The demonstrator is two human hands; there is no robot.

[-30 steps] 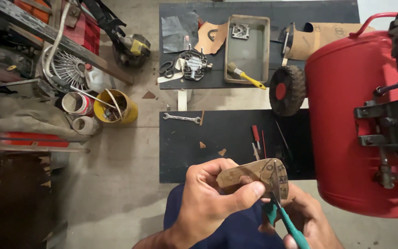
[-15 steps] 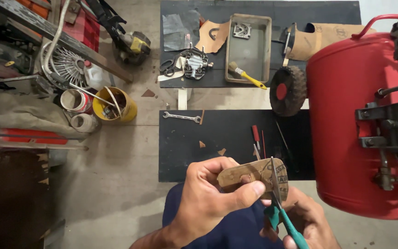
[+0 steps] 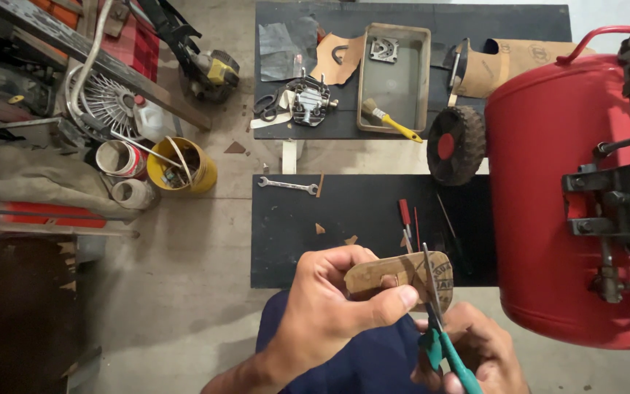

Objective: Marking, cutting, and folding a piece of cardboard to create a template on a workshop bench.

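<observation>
Brown cardboard-looking piece [image 3: 402, 276] is what's getting worked on, a flat cutout with rounded ends and some dark print on the right side, plus a small rectangular cut or notch near its middle. It's held up in the air over the person's lap, just in front of the near edge of the black mat [image 3: 359, 219] on the floor.

Left hand [image 3: 337, 306] has it pinched tight, thumb across the front face and fingers curled round the back. Right hand [image 3: 475, 350] is closed round the green handles of a pair of scissors [image 3: 435, 314], and the blades run up across the right part of the piece. Can't really tell how far apart the blades are from this angle.

Other stuff around: red tank [image 3: 548, 197] on the right with a black wheel [image 3: 455, 144] beside it, a wrench [image 3: 287, 185] at the mat's far edge, a red-handled screwdriver [image 3: 405, 217] on the mat, and small brown scraps near it. Farther off there's a grey tray [image 3: 394, 76] with a yellow-handled brush [image 3: 391, 120], and a yellow bucket [image 3: 182, 166] over on the left.
</observation>
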